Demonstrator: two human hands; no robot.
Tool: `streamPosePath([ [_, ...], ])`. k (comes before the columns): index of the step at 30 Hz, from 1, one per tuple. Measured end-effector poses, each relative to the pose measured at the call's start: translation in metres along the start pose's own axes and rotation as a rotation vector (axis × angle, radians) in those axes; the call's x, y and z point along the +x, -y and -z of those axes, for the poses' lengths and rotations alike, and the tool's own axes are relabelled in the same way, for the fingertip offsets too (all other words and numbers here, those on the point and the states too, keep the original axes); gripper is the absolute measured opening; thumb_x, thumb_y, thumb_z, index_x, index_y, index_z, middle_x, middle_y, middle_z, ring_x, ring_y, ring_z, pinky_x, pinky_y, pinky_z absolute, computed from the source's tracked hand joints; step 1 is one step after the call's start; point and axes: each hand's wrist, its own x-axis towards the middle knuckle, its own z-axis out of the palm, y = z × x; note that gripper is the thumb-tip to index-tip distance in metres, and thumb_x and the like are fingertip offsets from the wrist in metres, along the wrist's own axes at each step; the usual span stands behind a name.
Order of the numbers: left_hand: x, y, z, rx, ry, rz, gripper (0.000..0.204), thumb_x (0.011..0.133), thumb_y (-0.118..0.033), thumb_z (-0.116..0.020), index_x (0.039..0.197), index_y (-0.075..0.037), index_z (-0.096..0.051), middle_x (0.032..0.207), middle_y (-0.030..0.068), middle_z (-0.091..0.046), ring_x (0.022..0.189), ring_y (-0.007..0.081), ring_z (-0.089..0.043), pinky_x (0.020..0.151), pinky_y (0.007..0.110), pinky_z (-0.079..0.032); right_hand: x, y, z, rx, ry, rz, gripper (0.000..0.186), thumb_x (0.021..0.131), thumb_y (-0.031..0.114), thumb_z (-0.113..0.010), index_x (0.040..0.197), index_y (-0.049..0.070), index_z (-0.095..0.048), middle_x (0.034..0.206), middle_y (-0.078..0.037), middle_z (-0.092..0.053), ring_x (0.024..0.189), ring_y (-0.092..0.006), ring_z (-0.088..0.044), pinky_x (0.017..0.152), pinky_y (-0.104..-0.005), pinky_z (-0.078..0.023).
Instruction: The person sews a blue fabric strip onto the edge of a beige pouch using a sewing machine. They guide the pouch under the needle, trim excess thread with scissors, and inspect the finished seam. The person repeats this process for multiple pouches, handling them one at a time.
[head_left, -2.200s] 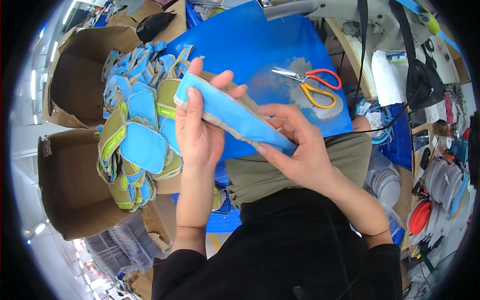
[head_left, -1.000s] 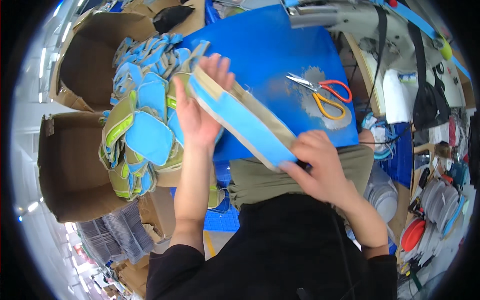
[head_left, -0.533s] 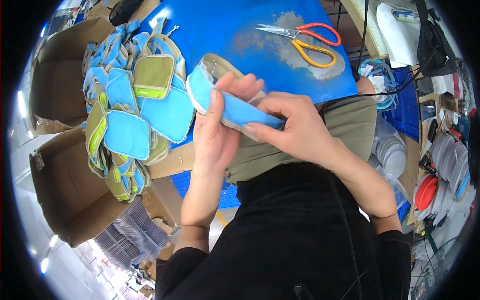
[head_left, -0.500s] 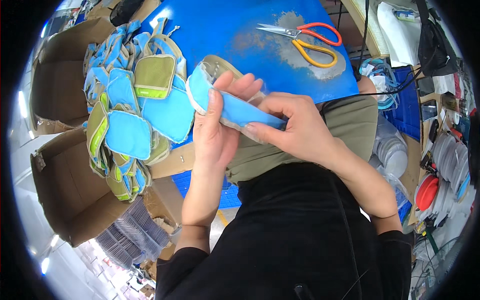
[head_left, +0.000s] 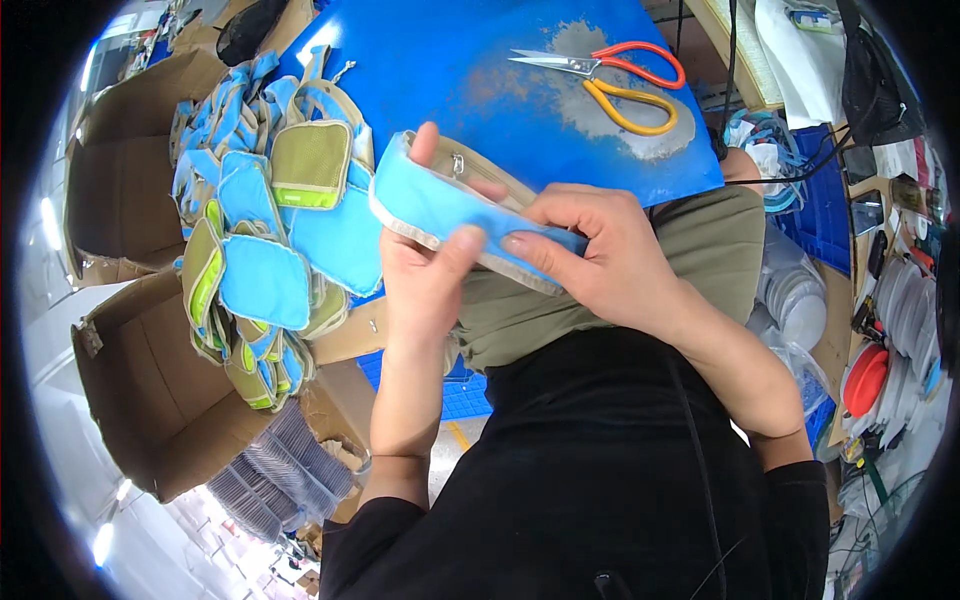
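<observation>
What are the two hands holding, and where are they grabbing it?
Both hold one long blue fabric pouch with a beige edge. The left hand grips its left end and middle; the right hand pinches its right end with the fingers.

Single view, worn on the head, left of a side-by-side fisheye pair. Looks steeply down over the chest and lap, close above the left hand (head_left: pixel 425 285) and right hand (head_left: pixel 600 262). Faces forward onto the blue bench (head_left: pixel 470 75). Upright, unmirrored; edges bent near the dark round rim. Forearms enter from below.
</observation>
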Motion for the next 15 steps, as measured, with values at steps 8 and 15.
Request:
streamPosePath([
  [8, -0.003, -0.007, -0.017, -0.028, -0.170, 0.034, 0.083, 0.086, 0.008, -0.075, 0.157, -0.005, -0.034, 0.126, 0.0074, -0.064, 0.111, 0.0158, -0.065, 0.098, 0.033, -0.053, 0.001, 0.004, -0.002, 0.064, -0.015, -0.042, 0.018, 0.095, 0.017, -0.074, 0.094, 0.000, -0.069, 0.079, 0.001, -0.064, 0.069, -0.0027, -0.052, 0.059, -0.0226, -0.041],
  [15, -0.002, -0.007, -0.018, -0.070, -0.168, 0.010, 0.083, 0.087, 0.004, -0.075, 0.157, -0.006, -0.033, 0.129, 0.0060, -0.061, 0.113, 0.0154, -0.063, 0.099, 0.034, -0.052, 0.002, 0.010, -0.001, 0.237, -0.017, -0.139, 0.017, 0.095, 0.018, -0.073, 0.094, 0.001, -0.070, 0.079, -0.002, -0.067, 0.071, -0.0067, -0.057, 0.062, -0.0250, -0.045],
])
